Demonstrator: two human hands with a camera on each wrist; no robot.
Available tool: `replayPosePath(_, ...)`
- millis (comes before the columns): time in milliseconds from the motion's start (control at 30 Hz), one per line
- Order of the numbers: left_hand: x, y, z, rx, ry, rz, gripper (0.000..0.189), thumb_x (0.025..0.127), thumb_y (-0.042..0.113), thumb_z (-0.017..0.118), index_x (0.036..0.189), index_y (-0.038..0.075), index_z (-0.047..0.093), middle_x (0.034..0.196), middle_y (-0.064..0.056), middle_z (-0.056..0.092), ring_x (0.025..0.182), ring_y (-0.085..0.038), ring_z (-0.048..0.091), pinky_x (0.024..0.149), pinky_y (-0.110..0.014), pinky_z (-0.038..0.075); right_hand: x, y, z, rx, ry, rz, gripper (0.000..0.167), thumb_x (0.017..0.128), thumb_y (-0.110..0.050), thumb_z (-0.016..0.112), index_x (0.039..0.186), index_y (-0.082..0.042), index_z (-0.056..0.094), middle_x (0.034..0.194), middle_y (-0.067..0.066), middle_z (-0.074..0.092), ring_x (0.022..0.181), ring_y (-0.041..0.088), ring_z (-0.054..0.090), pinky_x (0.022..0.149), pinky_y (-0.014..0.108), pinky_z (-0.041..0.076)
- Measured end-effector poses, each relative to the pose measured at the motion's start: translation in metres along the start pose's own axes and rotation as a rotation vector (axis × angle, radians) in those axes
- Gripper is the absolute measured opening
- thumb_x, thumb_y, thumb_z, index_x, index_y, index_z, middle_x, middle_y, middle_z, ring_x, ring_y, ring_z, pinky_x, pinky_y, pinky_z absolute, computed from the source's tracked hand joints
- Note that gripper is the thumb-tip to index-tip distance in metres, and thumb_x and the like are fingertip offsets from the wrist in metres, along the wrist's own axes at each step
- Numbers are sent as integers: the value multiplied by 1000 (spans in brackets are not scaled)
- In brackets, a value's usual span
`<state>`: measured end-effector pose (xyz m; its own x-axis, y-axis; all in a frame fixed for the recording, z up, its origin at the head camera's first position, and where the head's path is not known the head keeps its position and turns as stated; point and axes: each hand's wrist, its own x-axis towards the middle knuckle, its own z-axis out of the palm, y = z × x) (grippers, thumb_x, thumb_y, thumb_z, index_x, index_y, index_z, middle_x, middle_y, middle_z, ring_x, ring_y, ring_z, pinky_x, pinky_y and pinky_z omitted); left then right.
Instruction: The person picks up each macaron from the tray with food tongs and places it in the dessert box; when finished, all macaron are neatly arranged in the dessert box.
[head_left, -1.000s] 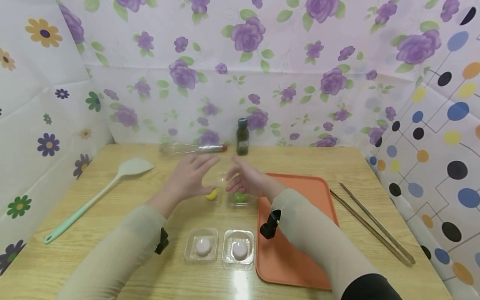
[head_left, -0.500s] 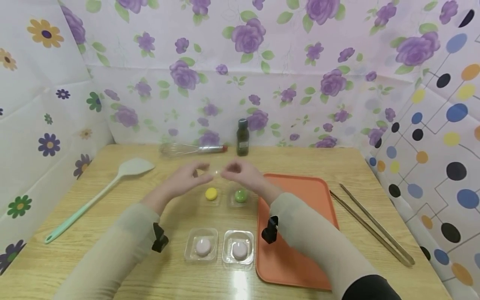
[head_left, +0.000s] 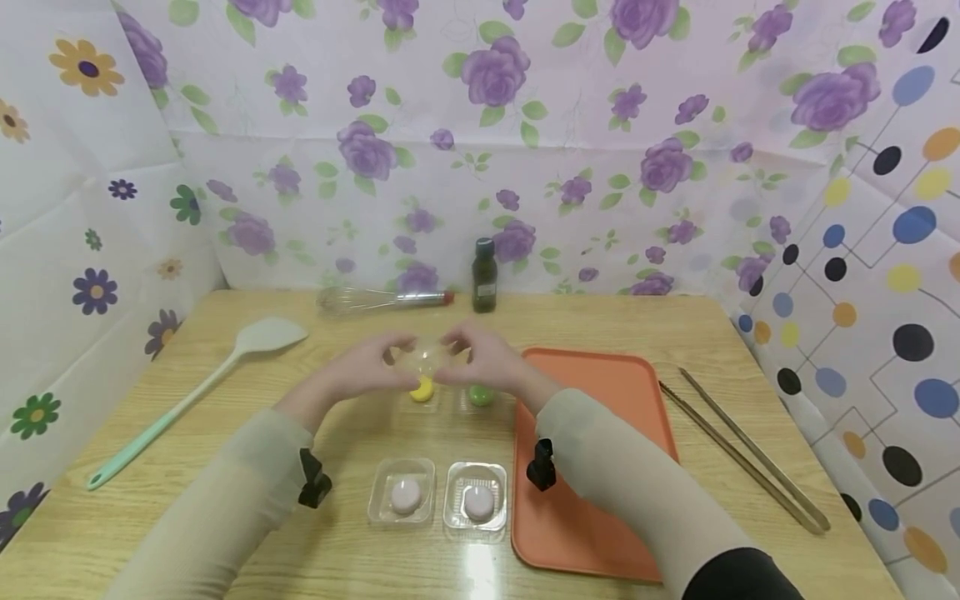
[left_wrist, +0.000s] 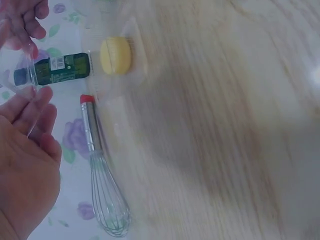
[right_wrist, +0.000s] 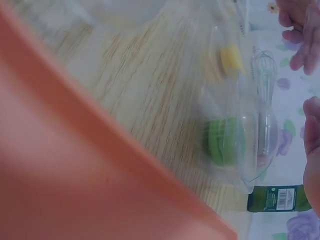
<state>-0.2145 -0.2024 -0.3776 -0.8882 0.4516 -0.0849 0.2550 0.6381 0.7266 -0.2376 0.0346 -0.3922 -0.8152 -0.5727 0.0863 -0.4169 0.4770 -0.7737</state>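
Between both hands a clear domed plastic lid (head_left: 426, 358) is held above a yellow macaron (head_left: 422, 389). My left hand (head_left: 371, 362) grips its left side and my right hand (head_left: 486, 357) its right side. The yellow macaron (left_wrist: 116, 55) sits in a clear plastic base on the table. Just right of it, a green macaron (right_wrist: 224, 141) stands inside a clear box with a domed cover (right_wrist: 267, 135). Two pale macarons, a left one (head_left: 406, 496) and a right one (head_left: 479, 503), sit in uncovered clear boxes closer to me.
An orange tray (head_left: 592, 517) lies to the right, with metal tongs (head_left: 742, 450) beyond it. On the left is a pale green spatula (head_left: 202, 387). A whisk (head_left: 386, 299) and a dark green bottle (head_left: 485, 277) are at the back by the flowered cloth.
The hands have come together from an apart, open pose and now hold the clear lid between them. It has moved toward me, partly over the yellow macaron.
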Motion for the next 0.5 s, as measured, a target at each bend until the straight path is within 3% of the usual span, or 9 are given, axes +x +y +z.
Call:
replayPosePath(267, 1, -13, 7, 148, 44, 14, 89, 67, 42, 82, 138, 8, 41, 140, -10, 43, 125, -33, 40, 101, -53, 35, 7, -4, 9, -379, -116, -52, 73, 72, -46, 76, 129, -6, 52, 124, 7, 56, 110, 22, 50, 94, 37, 42)
replayPosePath(500, -1, -18, 10, 281, 34, 59, 85, 69, 41, 79, 137, 4, 43, 139, -14, 43, 128, -35, 36, 104, -58, 27, 12, -1, 19, -548, -116, -92, 69, 71, -51, 74, 122, -8, 57, 119, 4, 60, 110, 24, 48, 99, 40, 36)
